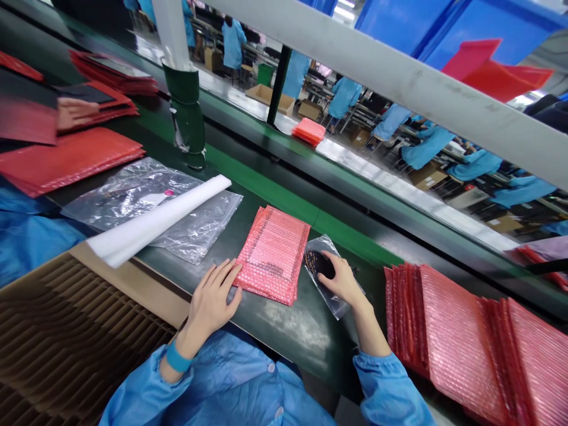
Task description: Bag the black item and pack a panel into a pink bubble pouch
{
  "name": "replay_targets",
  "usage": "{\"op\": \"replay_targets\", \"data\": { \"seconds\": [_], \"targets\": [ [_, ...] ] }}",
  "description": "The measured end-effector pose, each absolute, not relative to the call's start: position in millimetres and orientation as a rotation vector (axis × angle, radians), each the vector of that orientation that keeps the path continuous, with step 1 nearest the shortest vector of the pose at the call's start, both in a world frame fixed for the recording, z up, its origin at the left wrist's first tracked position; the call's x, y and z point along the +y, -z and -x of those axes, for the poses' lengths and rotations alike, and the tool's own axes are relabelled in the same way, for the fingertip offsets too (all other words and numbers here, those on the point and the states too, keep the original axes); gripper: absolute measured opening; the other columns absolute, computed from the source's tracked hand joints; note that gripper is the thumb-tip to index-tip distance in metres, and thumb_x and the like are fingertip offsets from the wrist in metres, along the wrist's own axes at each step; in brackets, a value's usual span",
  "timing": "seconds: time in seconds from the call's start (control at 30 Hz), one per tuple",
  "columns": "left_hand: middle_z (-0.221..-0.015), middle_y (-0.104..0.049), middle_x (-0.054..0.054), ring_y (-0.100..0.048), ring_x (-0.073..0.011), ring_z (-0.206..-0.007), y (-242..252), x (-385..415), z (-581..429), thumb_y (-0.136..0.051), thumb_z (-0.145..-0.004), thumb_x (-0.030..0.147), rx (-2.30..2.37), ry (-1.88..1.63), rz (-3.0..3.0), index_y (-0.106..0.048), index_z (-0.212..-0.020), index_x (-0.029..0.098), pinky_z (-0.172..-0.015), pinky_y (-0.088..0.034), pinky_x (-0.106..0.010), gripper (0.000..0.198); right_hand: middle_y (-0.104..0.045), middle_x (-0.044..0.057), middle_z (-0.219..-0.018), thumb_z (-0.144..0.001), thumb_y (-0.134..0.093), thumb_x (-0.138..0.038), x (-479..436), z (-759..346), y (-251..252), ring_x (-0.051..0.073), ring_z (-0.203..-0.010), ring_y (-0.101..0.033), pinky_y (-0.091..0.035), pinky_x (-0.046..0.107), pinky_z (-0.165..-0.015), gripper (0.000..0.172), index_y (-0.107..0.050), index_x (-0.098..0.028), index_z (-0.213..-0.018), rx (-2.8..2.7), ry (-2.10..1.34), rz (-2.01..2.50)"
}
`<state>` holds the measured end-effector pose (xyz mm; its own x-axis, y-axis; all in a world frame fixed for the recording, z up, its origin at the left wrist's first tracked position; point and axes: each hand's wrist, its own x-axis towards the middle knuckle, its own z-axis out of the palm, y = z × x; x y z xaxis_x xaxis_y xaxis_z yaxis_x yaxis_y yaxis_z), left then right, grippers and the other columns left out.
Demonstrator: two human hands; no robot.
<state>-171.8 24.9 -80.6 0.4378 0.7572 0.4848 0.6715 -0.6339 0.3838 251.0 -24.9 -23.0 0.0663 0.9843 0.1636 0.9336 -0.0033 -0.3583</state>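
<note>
A pink bubble-wrap bag (277, 245) lies flat on the green bench in front of me, apparently on top of another; a flat, lighter item shows through it. My left hand (215, 296) rests at its lower left corner, fingers stretched out, with a blue band on the wrist. To the right of the bag, my right hand (341, 277) curls its thumb and fingers on a small clear plastic bag (335, 305). Inside that is a dark item with orange marks, partly covered by the fingers; I cannot make out its kind.
Standing bubble-wrap bags (461, 337) fill the right. A white foam roll (160, 222) lies across a large clear bag (128, 183). At left are a divided carton (80, 343), red bags (75, 157) and a co-worker's hand (76, 112). A green-wrapped post (185, 118) stands behind.
</note>
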Motion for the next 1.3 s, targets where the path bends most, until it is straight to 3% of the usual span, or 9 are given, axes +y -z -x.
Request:
{"op": "replay_targets", "data": {
  "seconds": [0.13, 0.33, 0.53, 0.73, 0.9, 1.03, 1.13, 1.23, 1.3],
  "targets": [
    [-0.166, -0.060, -0.010, -0.058, -0.0336, -0.154, 81.6, 25.3, 172.0, -0.057, -0.106, 0.031, 1.262, -0.970, -2.520, -0.049, -0.168, 0.025, -0.132, -0.042, -0.055, 0.063, -0.071, 0.011, -0.142, -0.094, -0.067, -0.054, -23.5, -250.7, 20.8, 0.036, -0.128, -0.066, -0.049, 0.056, -0.112, 0.058, -0.064, -0.024, -0.144, -1.939, -0.213, 1.945],
    [-0.166, -0.061, -0.009, -0.058, -0.0328, -0.155, 82.4, 25.4, 171.6, -0.057, -0.105, 0.030, 1.264, -0.982, -2.515, -0.050, -0.167, 0.025, -0.132, -0.043, -0.055, 0.063, -0.076, 0.009, -0.119, -0.096, -0.070, -0.060, -26.1, -252.5, 24.1, 0.034, -0.108, -0.071, -0.055, 0.054, -0.100, 0.057, -0.067, -0.026, -0.140, -1.821, -0.134, 2.031],
    [-0.165, -0.062, -0.010, -0.057, -0.0315, -0.155, 82.2, 25.1, 170.7, -0.056, -0.106, 0.030, 1.278, -0.955, -2.546, -0.052, -0.164, 0.022, -0.133, -0.042, -0.054, 0.059, -0.072, 0.014, -0.135, -0.094, -0.068, -0.071, -40.6, -251.1, 27.9, 0.041, -0.121, -0.066, -0.052, 0.058, -0.104, 0.074, -0.061, -0.024, -0.150, -1.746, -0.051, 2.112],
    [-0.165, -0.061, -0.010, -0.057, -0.0317, -0.156, 79.7, 25.1, 170.9, -0.055, -0.106, 0.030, 1.290, -0.941, -2.531, -0.051, -0.165, 0.024, -0.132, -0.043, -0.055, 0.059, -0.073, 0.013, -0.113, -0.091, -0.064, -0.061, -48.1, -248.7, 30.0, 0.039, -0.104, -0.068, -0.051, 0.059, -0.098, 0.060, -0.064, -0.021, -0.137, -1.666, 0.028, 2.192],
    [-0.165, -0.062, -0.009, -0.057, -0.0318, -0.156, 79.5, 24.5, 170.2, -0.056, -0.106, 0.030, 1.295, -0.934, -2.513, -0.054, -0.164, 0.024, -0.133, -0.042, -0.055, 0.059, -0.072, 0.015, -0.124, -0.097, -0.058, -0.065, -46.0, -244.3, 31.9, 0.039, -0.114, -0.067, -0.051, 0.058, -0.103, 0.064, -0.060, -0.021, -0.144, -1.713, 0.028, 2.131],
    [-0.165, -0.062, -0.009, -0.057, -0.0318, -0.156, 78.5, 25.5, 169.7, -0.056, -0.106, 0.030, 1.296, -0.918, -2.489, -0.057, -0.162, 0.023, -0.135, -0.041, -0.056, 0.056, -0.074, 0.014, -0.115, -0.096, -0.059, -0.062, -40.3, -242.1, 32.1, 0.039, -0.109, -0.069, -0.051, 0.060, -0.104, 0.061, -0.062, -0.019, -0.139, -1.669, 0.065, 2.117],
    [-0.163, -0.063, -0.009, -0.057, -0.0315, -0.155, 75.4, 26.4, 168.6, -0.055, -0.106, 0.030, 1.322, -0.917, -2.450, -0.059, -0.160, 0.024, -0.135, -0.041, -0.056, 0.055, -0.075, 0.016, -0.115, -0.094, -0.060, -0.067, -39.3, -242.1, 30.7, 0.041, -0.109, -0.070, -0.053, 0.061, -0.102, 0.068, -0.062, -0.018, -0.141, -1.679, 0.072, 2.072],
    [-0.162, -0.065, -0.008, -0.059, -0.0308, -0.154, 67.7, 24.0, 166.8, -0.057, -0.103, 0.028, 1.332, -0.905, -2.400, -0.061, -0.157, 0.024, -0.135, -0.041, -0.056, 0.054, -0.075, 0.020, -0.121, -0.097, -0.058, -0.077, -44.1, -250.0, 32.1, 0.045, -0.108, -0.071, -0.058, 0.062, -0.092, 0.074, -0.063, -0.018, -0.142, -1.748, 0.089, 2.028],
    [-0.160, -0.066, -0.008, -0.060, -0.0304, -0.153, 62.3, 23.4, 164.9, -0.061, -0.100, 0.029, 1.331, -0.904, -2.351, -0.063, -0.155, 0.025, -0.135, -0.042, -0.056, 0.055, -0.076, 0.018, -0.109, -0.097, -0.061, -0.077, -42.0, -261.9, 40.3, 0.046, -0.093, -0.073, -0.059, 0.058, -0.072, 0.065, -0.067, -0.025, -0.136, -1.753, 0.152, 2.042]
  ]
}}
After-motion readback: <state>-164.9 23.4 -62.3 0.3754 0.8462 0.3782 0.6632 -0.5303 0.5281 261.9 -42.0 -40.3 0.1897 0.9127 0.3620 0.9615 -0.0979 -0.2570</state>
